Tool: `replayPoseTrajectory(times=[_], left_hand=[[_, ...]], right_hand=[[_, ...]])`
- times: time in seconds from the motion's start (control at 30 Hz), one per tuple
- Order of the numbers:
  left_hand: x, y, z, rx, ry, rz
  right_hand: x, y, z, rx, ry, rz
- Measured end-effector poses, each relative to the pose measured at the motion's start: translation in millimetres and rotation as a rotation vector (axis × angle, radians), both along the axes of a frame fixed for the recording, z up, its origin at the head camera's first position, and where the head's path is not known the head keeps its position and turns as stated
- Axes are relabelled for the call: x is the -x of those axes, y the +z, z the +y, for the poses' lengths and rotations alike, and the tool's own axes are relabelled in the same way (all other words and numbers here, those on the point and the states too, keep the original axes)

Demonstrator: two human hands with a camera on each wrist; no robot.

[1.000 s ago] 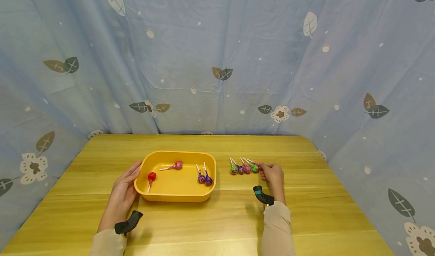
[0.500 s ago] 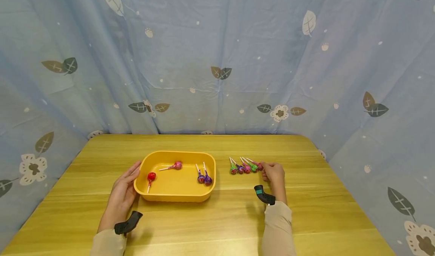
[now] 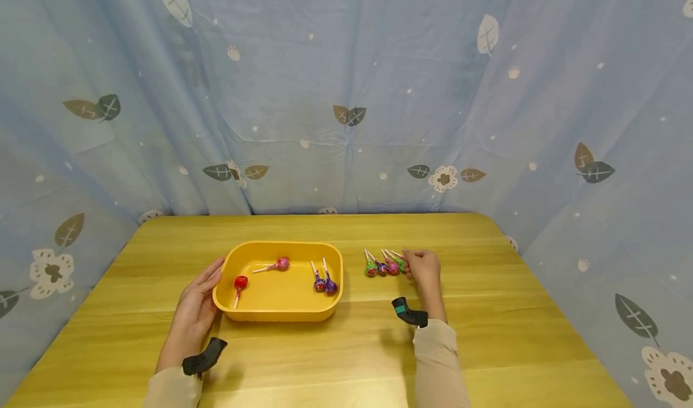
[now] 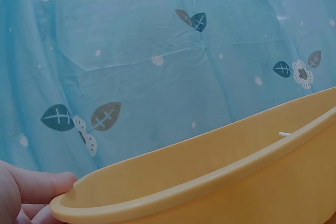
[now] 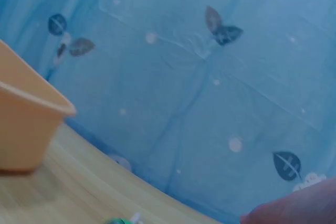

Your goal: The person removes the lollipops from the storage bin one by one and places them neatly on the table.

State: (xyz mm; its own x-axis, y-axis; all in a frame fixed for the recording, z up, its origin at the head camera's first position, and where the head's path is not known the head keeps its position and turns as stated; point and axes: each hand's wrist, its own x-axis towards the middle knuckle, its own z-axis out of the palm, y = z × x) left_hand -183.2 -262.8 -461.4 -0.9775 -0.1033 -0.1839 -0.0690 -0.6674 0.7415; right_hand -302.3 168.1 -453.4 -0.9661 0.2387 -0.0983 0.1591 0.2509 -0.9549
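A yellow plastic box (image 3: 281, 315) stands on the table with several wrapped lollipops inside: a red one (image 3: 240, 282), a pink one (image 3: 282, 264) and two purple ones (image 3: 329, 288). My left hand (image 3: 189, 309) rests against its left end, fingers fairly straight; the left wrist view has a fingertip touching the rim. On the right lies a row of lollipops, among them a green one (image 3: 370, 270), a purple one (image 3: 382, 269) and a pink one (image 3: 393, 268). At the row's right end my right hand (image 3: 425, 268) pinches the last lollipop, mostly hidden by the fingers.
The wooden table (image 3: 373, 354) ends at the back against a blue curtain (image 3: 303, 95) with leaf prints. Black wrist devices sit on both wrists. In the right wrist view the box (image 5: 26, 124) stands at left and a green lollipop (image 5: 119, 221) barely shows.
My right hand has shifted left and slightly away from me, and now covers the head of the row's last lollipop. My left hand and the box stay put.
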Motion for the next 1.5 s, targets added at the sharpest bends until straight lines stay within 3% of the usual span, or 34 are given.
replayPoseTrajectory(times=[0.27, 0.93, 1.5], left_hand=[[-1.4, -3.2, 0.2, -0.059, 0.022, 0.014], [-0.6, -1.4, 1.9, -0.002, -0.001, 0.012], [1.1, 0.8, 1.8, 0.041, 0.011, -0.010]], right_hand=[[-1.8, 9.3, -35.1, 0.094, 0.155, -0.005], [-16.4, 38.5, -115.8, 0.129, 0.466, 0.009], [-19.3, 42.7, -182.5, 0.127, 0.538, -0.014]])
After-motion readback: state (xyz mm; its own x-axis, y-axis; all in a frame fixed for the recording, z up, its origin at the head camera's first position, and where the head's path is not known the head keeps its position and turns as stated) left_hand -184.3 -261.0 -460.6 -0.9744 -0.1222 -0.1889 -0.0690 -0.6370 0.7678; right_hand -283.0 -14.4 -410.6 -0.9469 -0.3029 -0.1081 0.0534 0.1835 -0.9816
